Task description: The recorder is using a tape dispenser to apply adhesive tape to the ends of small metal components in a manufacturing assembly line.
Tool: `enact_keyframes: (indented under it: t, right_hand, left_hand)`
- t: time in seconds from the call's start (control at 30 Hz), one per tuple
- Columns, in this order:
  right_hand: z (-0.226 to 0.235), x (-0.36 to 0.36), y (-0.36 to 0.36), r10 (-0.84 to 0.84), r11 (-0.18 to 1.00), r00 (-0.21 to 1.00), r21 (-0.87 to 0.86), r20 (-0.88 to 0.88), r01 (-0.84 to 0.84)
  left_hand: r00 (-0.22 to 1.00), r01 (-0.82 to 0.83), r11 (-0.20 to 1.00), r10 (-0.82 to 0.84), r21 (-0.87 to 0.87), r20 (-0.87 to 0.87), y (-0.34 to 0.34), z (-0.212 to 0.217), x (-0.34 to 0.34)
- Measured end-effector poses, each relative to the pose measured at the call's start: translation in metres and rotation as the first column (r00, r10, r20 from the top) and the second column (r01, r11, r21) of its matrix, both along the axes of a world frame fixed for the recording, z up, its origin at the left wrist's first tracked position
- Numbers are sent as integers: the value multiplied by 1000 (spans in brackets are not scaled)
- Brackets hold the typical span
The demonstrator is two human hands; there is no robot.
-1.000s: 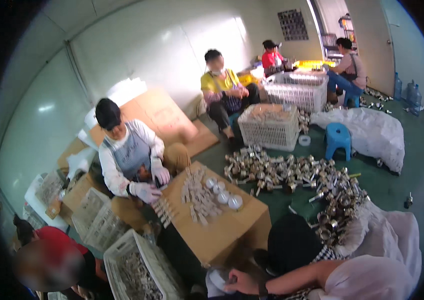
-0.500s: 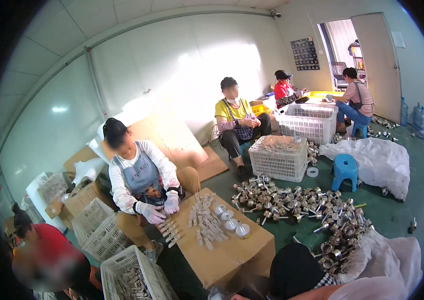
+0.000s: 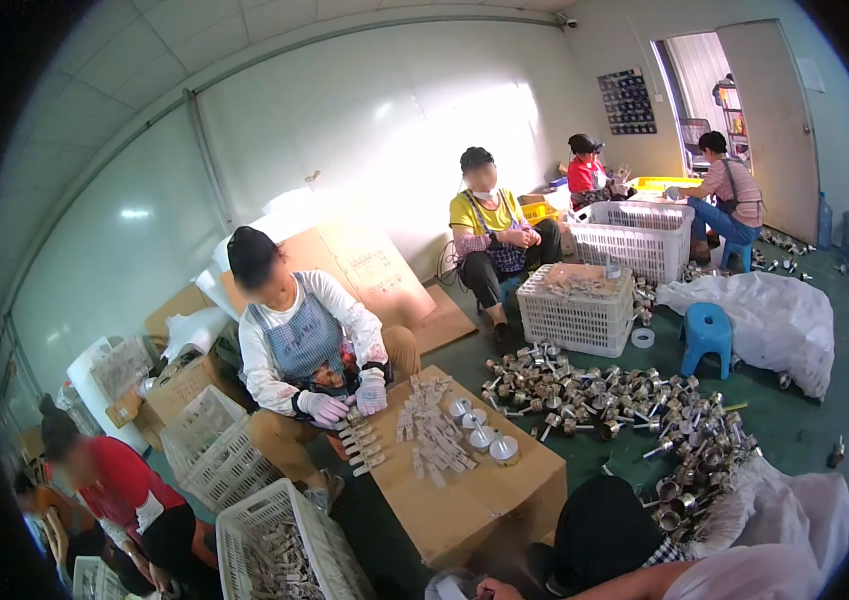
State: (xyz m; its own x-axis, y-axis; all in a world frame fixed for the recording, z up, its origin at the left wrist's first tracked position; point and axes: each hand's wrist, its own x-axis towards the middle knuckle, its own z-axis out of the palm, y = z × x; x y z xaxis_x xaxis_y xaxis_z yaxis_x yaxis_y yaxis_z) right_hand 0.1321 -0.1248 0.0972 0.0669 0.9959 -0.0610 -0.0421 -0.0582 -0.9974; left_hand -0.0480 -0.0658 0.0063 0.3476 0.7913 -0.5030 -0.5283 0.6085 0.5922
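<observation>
scattered small silvery metal parts [image 3: 433, 435] are lying ahead on the brown cardboard box surface [image 3: 485, 495], their spread running near-to-far; own hands are showing nowhere, so nearness and grip cannot be told.

The room is evenly and fairly brightly lit. Daylight enters through the open doorway [image 3: 697, 95] at the far right and washes out the white back wall [image 3: 395, 140] left of it with a broad glare patch. A smaller reflection of a lamp shines on the wall far to the left of that patch. Shadows on the green floor [image 3: 805, 420] are soft and short. Fisheye distortion bends the wall lines, and a black vignette rings the frame. Faces are blurred; detail softens toward the rim.
</observation>
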Motion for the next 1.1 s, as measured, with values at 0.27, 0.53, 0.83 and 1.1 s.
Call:
enact_keyframes:
  t: [0.27, 0.53, 0.83, 1.1]
  right_hand:
    - [-3, -2, -1, 2, 1000, 1000, -6, 1, -2]
    - [-11, 1, -7, -9, 1000, 1000, 16, 16, 9]
    - [-21, -1, -16, 9, 1000, 999, -3, 41, -9]
    - [-19, -10, -17, 11, 1000, 999, 9, 52, -11]
  left_hand:
    - [999, 16, 991, -12, 130, -34, -7, 0, -1]
    - [1000, 27, 1000, -27, -11, 12, 2, 8, 10]
    - [993, 110, 994, -108, -28, 53, 4, 6, 1]
    - [992, 61, 998, -62, 9, 113, 5, 24, 18]
